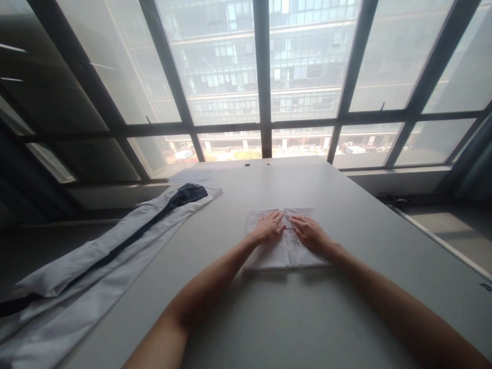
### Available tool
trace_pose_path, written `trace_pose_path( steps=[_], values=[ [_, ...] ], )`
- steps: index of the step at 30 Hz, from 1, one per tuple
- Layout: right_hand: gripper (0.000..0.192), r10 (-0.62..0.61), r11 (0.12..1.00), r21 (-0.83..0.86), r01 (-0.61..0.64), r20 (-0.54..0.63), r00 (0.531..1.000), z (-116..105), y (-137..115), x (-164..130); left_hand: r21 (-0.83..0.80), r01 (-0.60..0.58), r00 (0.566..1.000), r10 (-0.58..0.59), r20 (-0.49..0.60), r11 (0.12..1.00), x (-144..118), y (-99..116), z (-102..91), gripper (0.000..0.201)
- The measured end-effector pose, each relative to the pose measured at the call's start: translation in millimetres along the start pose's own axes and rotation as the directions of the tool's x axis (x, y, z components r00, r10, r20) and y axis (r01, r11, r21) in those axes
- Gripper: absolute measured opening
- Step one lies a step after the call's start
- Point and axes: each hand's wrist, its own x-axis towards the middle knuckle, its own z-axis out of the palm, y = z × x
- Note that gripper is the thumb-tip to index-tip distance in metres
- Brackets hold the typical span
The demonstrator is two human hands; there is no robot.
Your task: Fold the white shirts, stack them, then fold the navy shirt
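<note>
**Both hands flat on folded white cloth, mid-tabletop**

We have both hands down on a folded white cloth (285,245), which lies near the middle of the grey tabletop (346,215), roughly square, edges lined up with the table's near edge.

Left hand (270,228): palm down, fingers together and extended, resting on the left half of the cloth. Not pinching anything.

Right hand (308,233): palm down as well, fingers slightly fanned, on the right half. Also no pinch.

The fingertips of the two hands nearly meet at the cloth's centre line, toward its far edge. We can't tell if they actually touch each other. A faint crease or seam runs between them down the middle of the cloth.

Both forearms are bare and come in from the near edge, converging on the cloth.

Off to the left: a long pale garment (115,246) spread out lengthwise, running from the near left corner toward the far side, well apart from the cloth. A dark strip (169,205) lies along it, ending in a wider dark patch at the far end.

Behind the tabletop: large windows with dark frames (262,77), and buildings outside.
</note>
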Motion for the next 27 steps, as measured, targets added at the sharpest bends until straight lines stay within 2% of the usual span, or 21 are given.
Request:
trace_pose_path(
  steps=[2,4,7,11,15,20,23,25,27],
  values=[
    [0.044,0.003,1.0,0.005,-0.003,0.004,1.0,0,0,0,-0.011,-0.083,0.976,0.084,0.203,0.996,-7,-6,-21.2,0.082],
    [0.044,0.009,1.0,0.013,-0.009,0.005,1.0,0,1,0,-0.029,-0.123,0.939,0.126,0.319,0.992,-16,-7,-37.1,0.107],
    [0.044,0.016,0.999,0.029,-0.016,-0.001,1.0,0,1,0,-0.06,-0.123,0.904,0.137,0.406,0.991,-29,1,-41.6,0.132],
    [0.044,0.024,0.999,0.021,-0.024,0.002,1.0,0,1,0,0.025,-0.077,0.907,0.059,0.416,0.997,-34,19,-28.0,0.151],
    [0.043,0.028,0.999,0.021,-0.028,0.017,0.999,-2,0,1,0.013,-0.072,0.918,0.061,0.391,0.997,-33,26,-24.6,0.144],
    [0.044,0.026,0.999,0.032,-0.026,0.013,1.0,-1,-1,0,0.053,-0.03,0.924,0.007,0.383,0.998,-33,25,-32.2,0.141],
    [0.044,0.041,0.986,0.161,-0.031,-0.058,0.997,1,1,3,0.012,-0.055,0.939,0.048,0.341,0.998,-32,23,-35.6,0.124],
    [0.046,0.163,0.945,0.312,-0.103,-0.173,0.971,-1,8,8,0.003,-0.068,0.953,0.064,0.295,0.998,-31,22,-32.5,0.118],
    [0.048,0.401,0.845,0.467,-0.261,-0.229,0.887,-7,22,13,0.022,-0.059,0.952,0.05,0.302,0.998,-30,23,-24.8,0.122]
  ],
)
